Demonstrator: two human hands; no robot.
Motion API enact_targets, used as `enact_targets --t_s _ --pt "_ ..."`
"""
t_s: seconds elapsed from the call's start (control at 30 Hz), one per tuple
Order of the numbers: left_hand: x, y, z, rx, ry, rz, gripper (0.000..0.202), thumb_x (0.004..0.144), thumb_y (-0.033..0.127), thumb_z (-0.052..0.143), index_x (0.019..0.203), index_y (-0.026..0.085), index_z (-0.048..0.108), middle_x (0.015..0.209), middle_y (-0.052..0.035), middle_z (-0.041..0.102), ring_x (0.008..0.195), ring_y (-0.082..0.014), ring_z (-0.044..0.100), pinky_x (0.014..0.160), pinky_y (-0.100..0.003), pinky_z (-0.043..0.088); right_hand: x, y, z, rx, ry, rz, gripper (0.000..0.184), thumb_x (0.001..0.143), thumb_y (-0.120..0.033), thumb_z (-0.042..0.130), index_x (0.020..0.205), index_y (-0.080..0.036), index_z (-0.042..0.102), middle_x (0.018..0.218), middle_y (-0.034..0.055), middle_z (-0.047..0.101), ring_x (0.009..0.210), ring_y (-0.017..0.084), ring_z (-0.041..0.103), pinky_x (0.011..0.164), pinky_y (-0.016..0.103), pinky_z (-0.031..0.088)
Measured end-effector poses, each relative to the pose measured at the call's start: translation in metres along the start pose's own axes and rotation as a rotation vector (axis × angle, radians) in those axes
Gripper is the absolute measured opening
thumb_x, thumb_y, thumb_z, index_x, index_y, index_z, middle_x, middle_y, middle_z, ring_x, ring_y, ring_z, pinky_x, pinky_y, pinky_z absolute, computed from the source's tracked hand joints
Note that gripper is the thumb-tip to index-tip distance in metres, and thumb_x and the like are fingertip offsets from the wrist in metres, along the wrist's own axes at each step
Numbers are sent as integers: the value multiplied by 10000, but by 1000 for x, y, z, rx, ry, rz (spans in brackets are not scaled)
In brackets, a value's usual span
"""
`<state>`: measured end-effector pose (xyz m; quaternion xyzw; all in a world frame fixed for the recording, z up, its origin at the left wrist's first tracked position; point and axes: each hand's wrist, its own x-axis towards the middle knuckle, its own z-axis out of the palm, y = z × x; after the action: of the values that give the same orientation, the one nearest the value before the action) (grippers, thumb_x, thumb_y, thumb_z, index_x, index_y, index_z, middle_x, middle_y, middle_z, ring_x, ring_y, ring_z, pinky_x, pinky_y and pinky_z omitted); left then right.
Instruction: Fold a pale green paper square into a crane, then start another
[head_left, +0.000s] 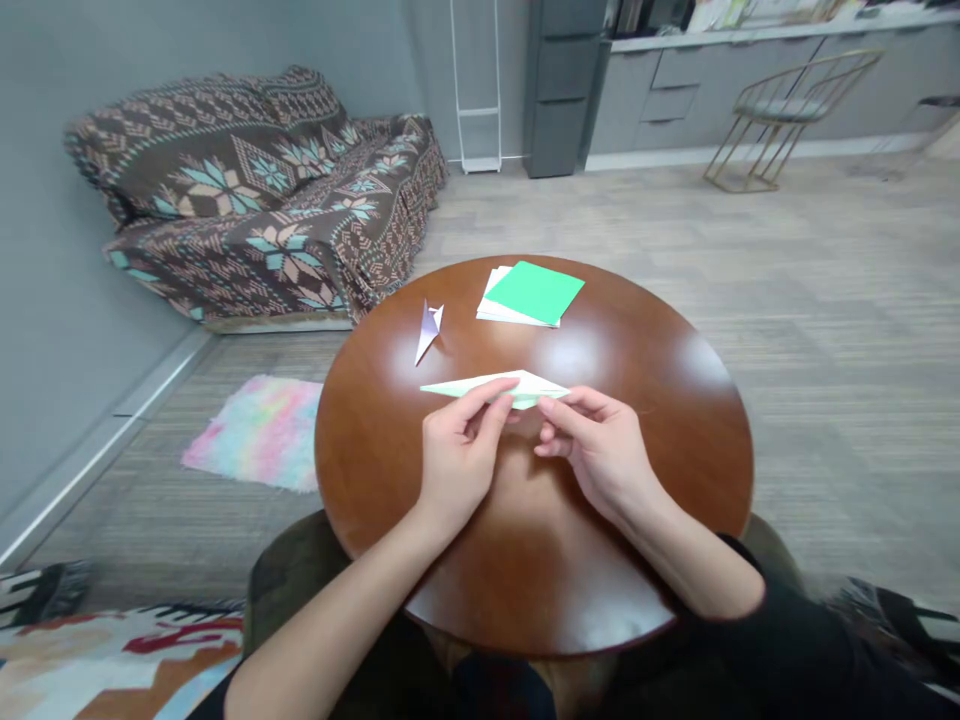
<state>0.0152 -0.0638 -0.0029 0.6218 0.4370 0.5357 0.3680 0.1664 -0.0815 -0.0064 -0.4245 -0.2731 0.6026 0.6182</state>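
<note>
Above the round table, a long, pale green and white folded paper stretches sideways between my two hands. My left hand pinches it near the middle, thumb and index finger closed on its lower edge. At its right part, my right hand grips it between thumb and fingers. The paper has pointed ends, the left one sticking out past my left hand. Beyond it lies a small purple and white folded paper figure. A stack of square paper sheets, bright green on top and white below, lies at the far side.
The round brown wooden table has a glossy top. Behind it on the left stands a sofa under a patterned cover. A pastel fluffy mat lies on the floor. A gold-framed chair stands near grey cabinets.
</note>
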Motion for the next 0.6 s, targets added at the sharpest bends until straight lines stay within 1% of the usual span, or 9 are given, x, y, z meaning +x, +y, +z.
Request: enact_targets --t_s 0.07,0.17,0.3,0.47,0.6 --pt "-1 0 1 3 26 -10 203 918 269 694 1078 183 784 967 -35 814 780 -176 784 775 -242 632 0 0 1 12 25 10 255 655 -326 933 694 -153 750 576 -13 648 530 93 611 482 195 607" --pt "-3 -1 3 17 30 7 212 899 243 717 1090 191 790 973 -35 818 798 -180 789 798 -243 632 1 -1 3 26 28 18 254 650 -326 934 713 -151 761 602 -14 647 537 87 594 464 186 595" --pt "-4 0 5 -15 27 7 171 878 227 738 1033 189 799 936 -36 819 800 -191 793 791 -251 640 1 -2 5 57 20 33 246 647 -309 934 705 -148 757 595 -23 635 504 66 550 450 179 579" --pt "-2 4 7 -157 10 -70 138 855 236 766 976 178 798 909 -40 819 763 -192 794 745 -242 651 0 -2 6 79 -4 27 241 679 -300 913 656 -149 726 560 -20 632 482 63 539 442 164 546" --pt "0 5 6 -239 -6 -153 164 835 246 788 976 163 798 881 -49 818 750 -199 794 745 -253 656 -1 -2 5 87 0 11 237 698 -282 898 629 -157 708 537 -23 624 466 64 534 437 164 523"
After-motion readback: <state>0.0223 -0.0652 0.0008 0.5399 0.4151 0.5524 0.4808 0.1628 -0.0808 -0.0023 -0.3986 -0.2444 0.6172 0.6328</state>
